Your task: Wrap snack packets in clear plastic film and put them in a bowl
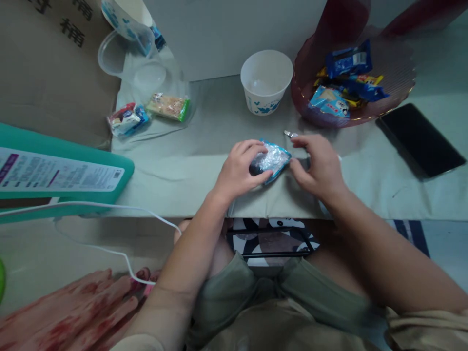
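Observation:
My left hand [238,168] grips a small blue-edged, silvery snack packet [275,157] between thumb and fingers, just above the table cloth. Something dark shows by the packet's lower left side, partly hidden by the fingers. At the packet's right corner is my right hand [321,163], its thumb and index finger apart and curved, with nothing visible between them. A small shiny metal piece [289,133] lies near the right index fingertip; its kind is too small to tell. Beyond the hands stands a white paper cup [266,92] with blue print, its inside facing me.
A pink ribbed glass bowl [400,80] of wrapped snacks stands at the back right, near a black phone [426,141]. Two snack packs, a red-blue one [127,119] and a green-ended one [168,106], lie left. A green box [66,170] and white cable [109,204] are at left.

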`<state>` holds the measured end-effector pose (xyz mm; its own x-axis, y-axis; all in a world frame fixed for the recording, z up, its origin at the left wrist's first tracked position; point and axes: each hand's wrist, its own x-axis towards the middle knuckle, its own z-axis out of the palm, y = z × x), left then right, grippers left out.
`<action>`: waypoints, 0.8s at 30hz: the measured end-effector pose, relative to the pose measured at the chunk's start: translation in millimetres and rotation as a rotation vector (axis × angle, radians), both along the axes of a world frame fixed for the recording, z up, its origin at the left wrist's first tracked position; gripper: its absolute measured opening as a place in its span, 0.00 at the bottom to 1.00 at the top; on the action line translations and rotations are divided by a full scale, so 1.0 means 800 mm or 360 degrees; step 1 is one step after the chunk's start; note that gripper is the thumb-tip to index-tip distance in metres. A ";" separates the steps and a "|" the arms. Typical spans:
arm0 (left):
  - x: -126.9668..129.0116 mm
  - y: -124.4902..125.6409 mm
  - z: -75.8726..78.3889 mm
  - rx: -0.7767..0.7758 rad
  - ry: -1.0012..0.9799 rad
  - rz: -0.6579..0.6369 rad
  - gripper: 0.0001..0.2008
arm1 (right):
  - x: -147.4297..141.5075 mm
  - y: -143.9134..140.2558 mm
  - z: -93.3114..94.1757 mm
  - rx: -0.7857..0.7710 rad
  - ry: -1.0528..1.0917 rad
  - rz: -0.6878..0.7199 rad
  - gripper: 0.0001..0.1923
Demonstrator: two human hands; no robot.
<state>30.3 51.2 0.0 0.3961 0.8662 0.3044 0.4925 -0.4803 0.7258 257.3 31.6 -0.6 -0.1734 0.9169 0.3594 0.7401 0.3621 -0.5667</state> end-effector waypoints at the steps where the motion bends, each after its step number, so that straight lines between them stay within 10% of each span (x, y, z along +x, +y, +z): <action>1: 0.000 -0.001 0.001 -0.0002 0.0035 -0.0013 0.16 | -0.006 -0.003 -0.001 -0.0009 0.0046 0.0064 0.22; 9: 0.001 -0.006 0.009 -0.0114 -0.0309 0.0092 0.06 | -0.016 -0.009 -0.003 -0.0033 0.0100 0.0183 0.21; 18: -0.015 0.020 -0.002 -0.0746 -0.1352 0.0970 0.17 | -0.005 -0.005 -0.002 -0.0136 0.0046 0.0153 0.11; 24: -0.021 0.025 -0.016 -0.0818 -0.1146 0.0834 0.21 | -0.003 -0.009 0.016 -0.0112 0.0374 0.0374 0.09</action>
<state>13.5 71.3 -12.9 -0.1989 0.9705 -0.1364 -0.0827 0.1220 0.9891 255.0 24.3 12.5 -0.3027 0.8858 0.3517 0.4876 0.4610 -0.7414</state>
